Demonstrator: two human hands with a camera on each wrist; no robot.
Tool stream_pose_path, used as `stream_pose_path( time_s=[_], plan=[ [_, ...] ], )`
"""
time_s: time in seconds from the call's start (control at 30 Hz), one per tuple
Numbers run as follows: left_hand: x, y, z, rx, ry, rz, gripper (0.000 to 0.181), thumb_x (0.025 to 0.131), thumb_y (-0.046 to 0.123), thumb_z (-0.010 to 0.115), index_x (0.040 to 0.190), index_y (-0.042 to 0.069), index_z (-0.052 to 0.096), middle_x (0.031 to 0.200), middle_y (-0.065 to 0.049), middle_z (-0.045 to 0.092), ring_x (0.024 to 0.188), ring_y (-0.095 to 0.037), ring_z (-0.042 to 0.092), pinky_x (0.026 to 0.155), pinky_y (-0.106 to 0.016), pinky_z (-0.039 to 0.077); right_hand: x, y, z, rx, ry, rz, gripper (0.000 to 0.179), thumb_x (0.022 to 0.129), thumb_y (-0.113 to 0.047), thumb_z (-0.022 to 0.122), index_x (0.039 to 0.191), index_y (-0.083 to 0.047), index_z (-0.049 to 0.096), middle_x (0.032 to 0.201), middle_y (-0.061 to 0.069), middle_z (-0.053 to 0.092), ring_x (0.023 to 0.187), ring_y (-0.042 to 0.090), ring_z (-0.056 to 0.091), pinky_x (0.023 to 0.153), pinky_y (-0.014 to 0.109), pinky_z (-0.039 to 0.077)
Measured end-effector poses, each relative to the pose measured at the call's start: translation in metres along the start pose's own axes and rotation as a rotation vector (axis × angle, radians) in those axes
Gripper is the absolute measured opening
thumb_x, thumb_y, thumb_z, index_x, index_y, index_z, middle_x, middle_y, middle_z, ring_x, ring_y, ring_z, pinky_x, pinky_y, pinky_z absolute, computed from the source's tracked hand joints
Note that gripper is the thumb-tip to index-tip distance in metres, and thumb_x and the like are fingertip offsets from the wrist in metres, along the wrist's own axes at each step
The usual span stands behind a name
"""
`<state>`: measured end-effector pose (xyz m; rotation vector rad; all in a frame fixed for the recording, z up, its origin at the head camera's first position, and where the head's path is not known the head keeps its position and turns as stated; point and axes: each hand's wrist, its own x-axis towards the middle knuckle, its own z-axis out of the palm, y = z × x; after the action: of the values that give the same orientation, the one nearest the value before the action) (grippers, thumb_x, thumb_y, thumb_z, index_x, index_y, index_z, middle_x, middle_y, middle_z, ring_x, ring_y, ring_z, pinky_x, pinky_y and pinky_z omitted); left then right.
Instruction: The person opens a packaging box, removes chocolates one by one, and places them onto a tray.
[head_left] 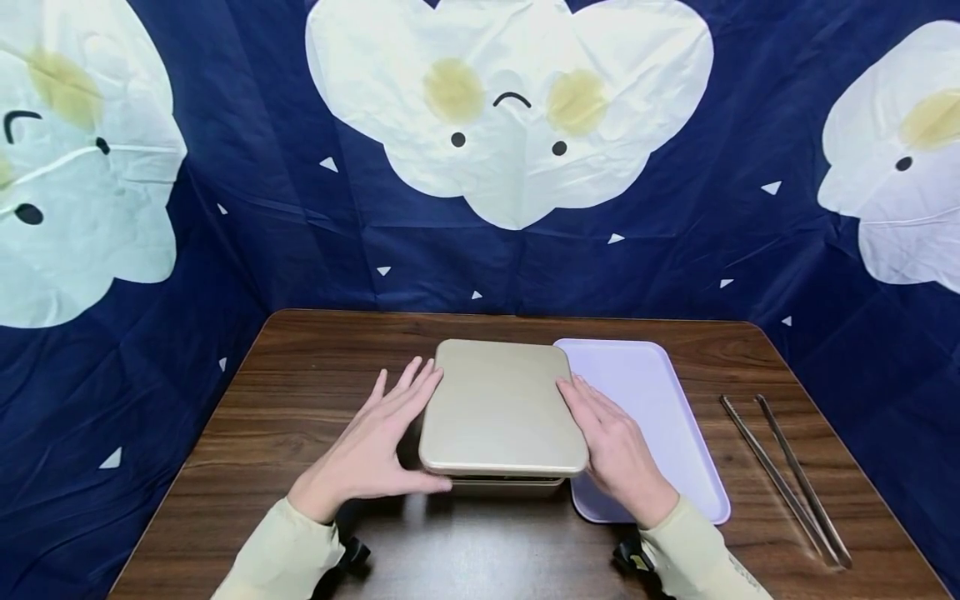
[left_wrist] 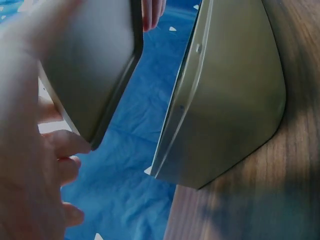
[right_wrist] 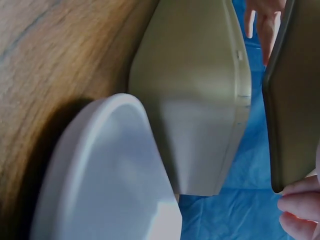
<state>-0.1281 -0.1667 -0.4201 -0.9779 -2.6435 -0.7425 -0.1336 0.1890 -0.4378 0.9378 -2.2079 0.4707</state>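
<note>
A flat beige lid (head_left: pixel 502 408) with rounded corners is held level above a matching beige metal box (left_wrist: pixel 235 90). Both wrist views show a gap between lid and box. My left hand (head_left: pixel 375 446) holds the lid's left side, its fingers spread along the edge and the thumb near the front corner. On the opposite side, my right hand (head_left: pixel 622 450) grips the right edge, fingertips at the rim in the right wrist view. From the head, the lid covers most of the box, and the box's inside is hidden.
A lavender tray (head_left: pixel 645 400) lies just right of the box, partly under my right hand. Farther right on the wooden table (head_left: pixel 300 375) rest metal tongs (head_left: pixel 772 472). Dark blue cloth (head_left: pixel 525 267) with white clouds hangs around the table's back and sides.
</note>
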Motion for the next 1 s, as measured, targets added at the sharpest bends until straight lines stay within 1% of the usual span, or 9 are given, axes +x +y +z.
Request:
stream_pose_path(
  time_s=[0.07,0.17,0.27,0.43,0.6,0.73,0.83,0.93,1.0],
  plan=[
    [0.001,-0.001,0.001,0.028,0.048,0.02,0.104,0.083,0.046,0.084,0.166,0.011,0.031,0.17,-0.012,0.034,0.158,-0.035,0.028,0.123,-0.073,0.016,0.001,0.0,0.0,0.007,0.021,-0.005,0.056,0.116,-0.035,0.035,0.14,0.009,0.06,0.128,0.027,0.07,0.12,0.042,0.069,0.099,0.055,0.057],
    [0.002,-0.004,0.004,0.1,0.154,0.07,0.078,0.088,0.015,0.076,0.159,0.008,0.046,0.16,-0.015,0.049,0.149,-0.039,0.044,0.118,-0.077,0.025,0.003,0.0,-0.003,0.016,0.03,-0.002,0.059,0.115,-0.04,0.037,0.139,0.008,0.061,0.128,0.027,0.07,0.118,0.041,0.07,0.098,0.054,0.058],
    [0.005,-0.006,0.006,0.162,0.255,0.109,0.063,0.09,0.004,0.071,0.151,0.008,0.057,0.15,-0.015,0.06,0.141,-0.039,0.054,0.113,-0.079,0.032,0.005,-0.001,-0.005,0.023,0.025,0.011,0.061,0.114,-0.043,0.038,0.139,0.008,0.061,0.129,0.026,0.07,0.117,0.041,0.071,0.097,0.054,0.059],
    [0.007,-0.008,0.007,0.183,0.34,0.132,0.045,0.098,0.009,0.065,0.143,0.012,0.066,0.138,-0.011,0.07,0.134,-0.037,0.061,0.112,-0.078,0.033,0.007,-0.004,-0.009,0.026,0.025,0.037,0.062,0.113,-0.047,0.039,0.136,0.004,0.064,0.126,0.022,0.073,0.109,0.038,0.074,0.086,0.052,0.062],
    [0.009,-0.007,0.005,0.187,0.382,0.146,0.034,0.111,0.021,0.049,0.137,0.015,0.071,0.127,-0.004,0.076,0.127,-0.035,0.067,0.113,-0.076,0.035,0.011,-0.005,-0.013,-0.004,0.061,0.051,0.053,0.112,-0.045,0.044,0.128,-0.001,0.069,0.11,0.014,0.079,0.079,0.028,0.077,0.055,0.044,0.059],
    [0.011,-0.005,0.002,0.215,0.41,0.171,0.041,0.114,0.028,0.039,0.132,0.014,0.073,0.118,-0.002,0.079,0.12,-0.033,0.071,0.112,-0.075,0.037,0.015,-0.004,-0.016,-0.011,0.09,0.06,0.028,0.103,-0.019,0.057,0.122,-0.004,0.071,0.095,0.011,0.08,0.06,0.024,0.072,0.041,0.041,0.05],
    [0.012,-0.003,0.0,0.239,0.42,0.176,0.038,0.112,0.024,0.041,0.129,0.015,0.074,0.113,0.0,0.08,0.114,-0.031,0.074,0.112,-0.074,0.038,0.019,-0.003,-0.019,-0.017,0.111,0.064,0.029,0.091,-0.007,0.059,0.118,-0.005,0.071,0.085,0.012,0.078,0.052,0.023,0.066,0.037,0.04,0.046],
    [0.012,-0.001,-0.003,0.262,0.425,0.17,0.035,0.109,0.022,0.046,0.126,0.016,0.075,0.107,0.0,0.081,0.105,-0.027,0.075,0.112,-0.071,0.04,0.023,-0.003,-0.021,-0.034,0.125,0.068,0.02,0.103,-0.014,0.055,0.111,-0.006,0.071,0.073,0.008,0.074,0.043,0.018,0.056,0.035,0.04,0.042],
    [0.013,0.0,-0.005,0.279,0.428,0.164,0.032,0.109,0.026,0.048,0.122,0.016,0.076,0.101,-0.001,0.081,0.098,-0.026,0.075,0.111,-0.069,0.042,0.027,-0.002,-0.022,-0.05,0.128,0.069,0.03,0.112,-0.026,0.048,0.105,-0.007,0.071,0.064,0.003,0.068,0.041,0.015,0.049,0.034,0.039,0.04]
  ],
)
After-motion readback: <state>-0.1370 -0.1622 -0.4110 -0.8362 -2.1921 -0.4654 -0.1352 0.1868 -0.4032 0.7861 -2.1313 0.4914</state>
